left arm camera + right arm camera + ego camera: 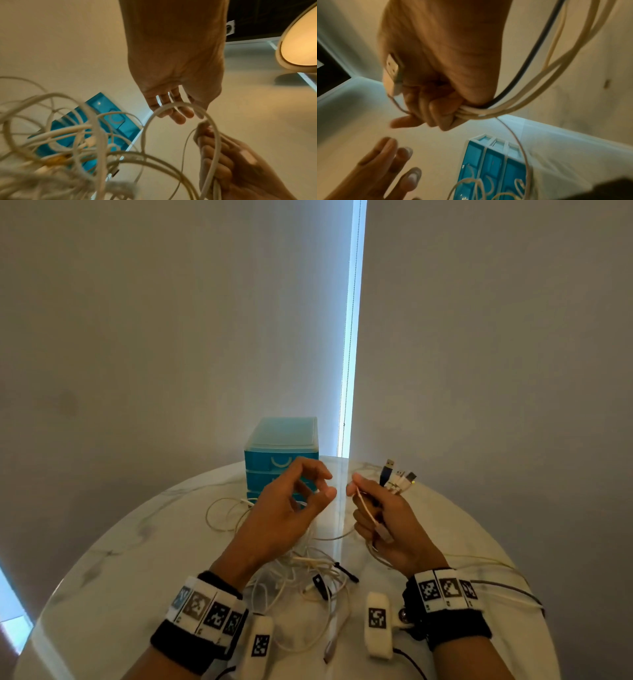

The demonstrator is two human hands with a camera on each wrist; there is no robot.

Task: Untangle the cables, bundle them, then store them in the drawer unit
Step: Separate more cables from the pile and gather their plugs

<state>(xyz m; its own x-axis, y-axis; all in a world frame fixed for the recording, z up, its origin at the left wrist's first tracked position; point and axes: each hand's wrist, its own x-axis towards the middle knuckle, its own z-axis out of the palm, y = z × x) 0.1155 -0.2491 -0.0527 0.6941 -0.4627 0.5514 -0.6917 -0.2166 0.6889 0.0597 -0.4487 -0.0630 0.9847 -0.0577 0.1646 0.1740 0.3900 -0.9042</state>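
My right hand (387,525) clamps the gathered plugs (399,477); my left hand (291,505) hangs loose, holding nothing. The tangle (308,573) lies on the table (462,525), before the drawers (274,460). I should draw each cable free slowly.

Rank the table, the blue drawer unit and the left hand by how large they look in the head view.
1. Table, by far the widest thing.
2 and 3. Drawer unit and left hand fill about the same area. The hand is nearer the camera and hides the unit's lower front, so I would not rank them.
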